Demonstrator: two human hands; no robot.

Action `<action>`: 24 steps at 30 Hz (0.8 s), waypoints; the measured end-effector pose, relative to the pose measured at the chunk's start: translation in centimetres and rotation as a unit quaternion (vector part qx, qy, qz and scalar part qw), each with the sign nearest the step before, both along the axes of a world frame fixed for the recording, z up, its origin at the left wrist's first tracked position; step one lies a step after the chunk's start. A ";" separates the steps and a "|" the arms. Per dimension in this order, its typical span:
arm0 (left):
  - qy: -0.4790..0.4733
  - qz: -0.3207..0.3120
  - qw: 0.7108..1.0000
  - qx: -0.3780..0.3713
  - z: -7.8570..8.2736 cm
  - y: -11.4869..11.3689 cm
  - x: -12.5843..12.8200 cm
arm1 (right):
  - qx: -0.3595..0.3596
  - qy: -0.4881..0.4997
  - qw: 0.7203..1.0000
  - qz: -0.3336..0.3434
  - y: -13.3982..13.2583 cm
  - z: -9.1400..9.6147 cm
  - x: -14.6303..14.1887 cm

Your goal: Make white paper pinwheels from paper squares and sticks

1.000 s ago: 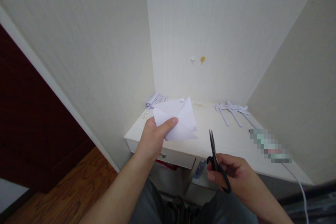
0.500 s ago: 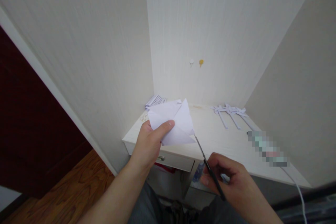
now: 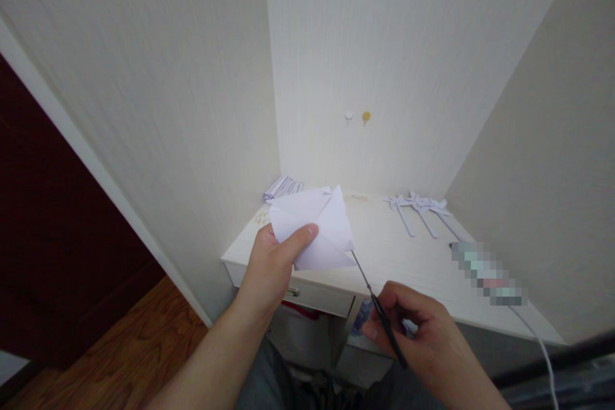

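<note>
A square of white paper (image 3: 331,224) with cuts running in from its corners is pinched in my left hand (image 3: 278,256), thumb on top near the middle. My right hand (image 3: 408,327) grips a pair of scissors (image 3: 382,317) with black handles. The narrow blades point up and left, and their tips meet the paper's lower right corner, by a cut. Whether the blades are parted I cannot tell. Both hands are held above the front edge of the white desk (image 3: 375,250).
Several white paper pinwheels on sticks (image 3: 418,205) lie at the back right. A stack of paper strips or sticks (image 3: 283,187) and small bits (image 3: 262,216) sit at the back left. A blurred-out object with a white cable (image 3: 535,327) lies at right. Two hooks (image 3: 358,117) are on the wall.
The view has shifted slightly. The scissors stay at the paper's lower right corner and their handles have turned a little; both hands keep their hold.
</note>
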State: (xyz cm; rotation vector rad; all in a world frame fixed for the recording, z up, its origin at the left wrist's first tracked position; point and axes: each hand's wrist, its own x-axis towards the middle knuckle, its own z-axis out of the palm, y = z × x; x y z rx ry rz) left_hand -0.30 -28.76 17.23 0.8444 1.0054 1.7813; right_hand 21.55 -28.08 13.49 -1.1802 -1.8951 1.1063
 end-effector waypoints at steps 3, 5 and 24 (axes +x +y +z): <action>0.004 0.001 1.000 0.000 -0.2 0.1 -0.1 | 0.002 0.000 1.000 -0.010 0.1 0.0 -0.1; 0.003 0.006 1.000 0.002 -0.3 0.2 -0.1 | 0.000 -0.001 1.000 -0.013 0.1 0.1 -0.2; 0.041 0.013 0.999 -0.006 -0.9 0.2 -1.0 | -0.012 0.004 1.000 -0.002 0.8 -0.5 1.1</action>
